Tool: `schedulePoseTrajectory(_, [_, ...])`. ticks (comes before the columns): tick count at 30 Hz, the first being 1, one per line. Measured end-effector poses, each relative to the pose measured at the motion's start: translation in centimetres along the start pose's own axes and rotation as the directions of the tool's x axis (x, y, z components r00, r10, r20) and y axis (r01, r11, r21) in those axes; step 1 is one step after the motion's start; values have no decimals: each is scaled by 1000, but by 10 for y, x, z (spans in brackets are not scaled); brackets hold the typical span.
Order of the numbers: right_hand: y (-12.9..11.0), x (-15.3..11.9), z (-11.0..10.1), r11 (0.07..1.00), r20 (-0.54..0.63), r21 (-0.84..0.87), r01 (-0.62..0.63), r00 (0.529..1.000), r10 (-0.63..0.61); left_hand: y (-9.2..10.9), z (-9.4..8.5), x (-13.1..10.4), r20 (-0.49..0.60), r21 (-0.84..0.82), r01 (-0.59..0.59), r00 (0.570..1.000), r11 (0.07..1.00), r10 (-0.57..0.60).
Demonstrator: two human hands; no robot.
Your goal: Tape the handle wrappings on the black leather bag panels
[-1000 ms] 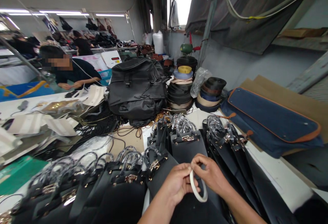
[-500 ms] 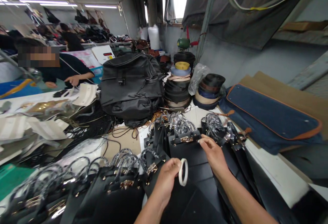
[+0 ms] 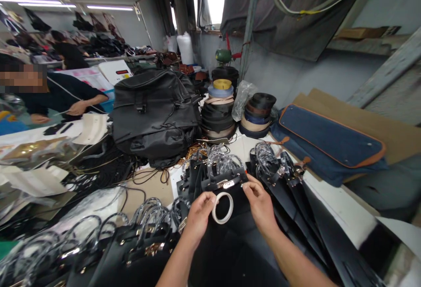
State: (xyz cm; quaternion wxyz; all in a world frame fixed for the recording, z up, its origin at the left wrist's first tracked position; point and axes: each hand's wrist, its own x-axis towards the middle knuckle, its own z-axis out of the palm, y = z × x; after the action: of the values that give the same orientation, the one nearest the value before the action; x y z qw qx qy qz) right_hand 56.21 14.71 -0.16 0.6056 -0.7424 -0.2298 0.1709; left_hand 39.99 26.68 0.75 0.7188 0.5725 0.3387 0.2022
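Note:
My left hand (image 3: 200,211) pinches a narrow roll of white tape (image 3: 230,210) by its left edge, the ring facing me. My right hand (image 3: 260,203) is closed, thumb and fingertips together at the right end of a black bag's top (image 3: 226,179). A small pale bit shows at those fingertips, too small to name. That bag top carries a shiny metal clasp (image 3: 229,184) and plastic-wrapped handles (image 3: 219,160). Below both hands spreads smooth black bag material (image 3: 230,252). More black bags with wrapped handles (image 3: 144,245) lie at the lower left.
A large black backpack (image 3: 153,116) stands behind the bags. Rolls of webbing (image 3: 219,116) are stacked beside it, with a second stack (image 3: 258,116) to the right. A blue bag with orange trim (image 3: 332,133) lies at right. Another person (image 3: 66,90) works at far left.
The view has swung right, so things sit further left. The tape roll has turned from nearly edge-on to facing me. My left hand has risen and come closer to the right hand.

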Motion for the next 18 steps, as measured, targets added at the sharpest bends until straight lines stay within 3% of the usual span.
schedulePoseTrajectory(5, [-4, -5, 19, 980, 138, 188, -59, 990, 33, 8, -18, -31, -164, 169, 19, 986, 986, 9])
schedulePoseTrajectory(8, [4, 7, 25, 903, 178, 364, -229, 969, 174, 9, -20, -42, -236, 258, 24, 971, 966, 39])
schedulePoseTrajectory(11, [15, 22, 22, 874, 170, 372, -313, 948, 268, 10, -19, -53, -244, 322, 50, 969, 946, 32])
schedulePoseTrajectory(18, [29, 38, 9, 991, 74, 93, -99, 993, 92, 5, -25, -70, -266, 394, 95, 964, 914, 15])
